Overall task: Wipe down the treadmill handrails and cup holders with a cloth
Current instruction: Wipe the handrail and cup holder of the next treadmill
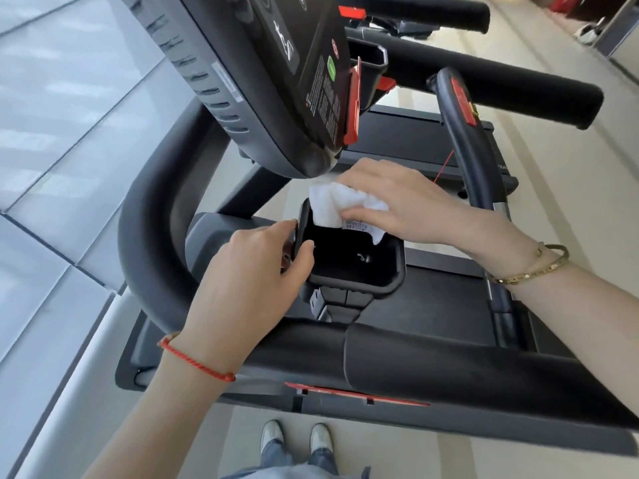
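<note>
The treadmill's curved handrail (148, 216) wraps the black cup holder (359, 271); the left hand (249, 278) pinches its rim, seemingly steadying it; the right hand (397, 205), fingers closed, presses the white cloth (332, 205) onto its far edge.

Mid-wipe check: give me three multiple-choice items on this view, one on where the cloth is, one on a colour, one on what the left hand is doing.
1. Where is the white cloth?
A. On the far rim of the cup holder
B. On the floor
C. Draped over the handrail

2. What colour is the cord on the left wrist?
A. Blue
B. Red
C. Green

3. What is the left hand doing?
A. Hanging free
B. Holding the cloth
C. Gripping the cup holder's left rim

Answers: 1 A, the right hand presses it there. 2 B, the cord is red. 3 C, fingers curl over the rim.
</note>
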Available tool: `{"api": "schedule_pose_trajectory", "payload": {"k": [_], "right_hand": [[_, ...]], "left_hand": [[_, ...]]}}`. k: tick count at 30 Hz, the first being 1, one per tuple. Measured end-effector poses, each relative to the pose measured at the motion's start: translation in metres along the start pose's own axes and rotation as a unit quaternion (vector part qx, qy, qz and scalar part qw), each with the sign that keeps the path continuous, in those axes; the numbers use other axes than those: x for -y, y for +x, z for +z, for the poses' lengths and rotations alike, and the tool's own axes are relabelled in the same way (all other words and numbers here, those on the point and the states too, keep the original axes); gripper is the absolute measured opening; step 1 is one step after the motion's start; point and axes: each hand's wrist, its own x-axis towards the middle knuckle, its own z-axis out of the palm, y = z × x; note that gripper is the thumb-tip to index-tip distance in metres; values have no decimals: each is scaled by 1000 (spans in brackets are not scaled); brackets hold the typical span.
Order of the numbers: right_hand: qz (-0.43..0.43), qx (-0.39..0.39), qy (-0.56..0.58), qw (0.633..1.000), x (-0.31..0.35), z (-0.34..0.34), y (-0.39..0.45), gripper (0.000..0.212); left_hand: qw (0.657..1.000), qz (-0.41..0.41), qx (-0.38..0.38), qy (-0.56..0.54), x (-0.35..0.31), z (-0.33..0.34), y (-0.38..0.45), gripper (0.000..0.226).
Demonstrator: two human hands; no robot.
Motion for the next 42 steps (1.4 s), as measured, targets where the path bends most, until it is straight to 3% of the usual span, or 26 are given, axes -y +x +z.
{"api": "schedule_pose_trajectory", "payload": {"k": [6,18,21,28,31,37,39,42], "right_hand": [[-99,-45,-146,983,18,2,12,38],[-224,-107,-114,962,15,4,1,42],[-181,-89,-90,975,11,7,2,42],[60,-48,24,997,-7,7,-8,28],[111,-31,71,991,-13,10,-20,37],[187,17,152,970,-12,11,-28,26],[208,15,207,956,-6,9,-29,43],[237,23,238,942,1,14,-45,41]], "left_hand": [[1000,-5,-21,-5,-4,0,-3,33],[998,-25,-55,-11,-4,-2,-9,26],[998,-23,-63,-13,-4,-2,-9,29],[997,-28,-66,6,-6,0,-7,33],[998,-23,-66,6,-7,1,-6,24],[999,-23,-42,-6,-9,0,3,42],[999,-22,-38,-5,-10,0,7,43],[999,-11,-32,2,-10,1,14,41]]}}
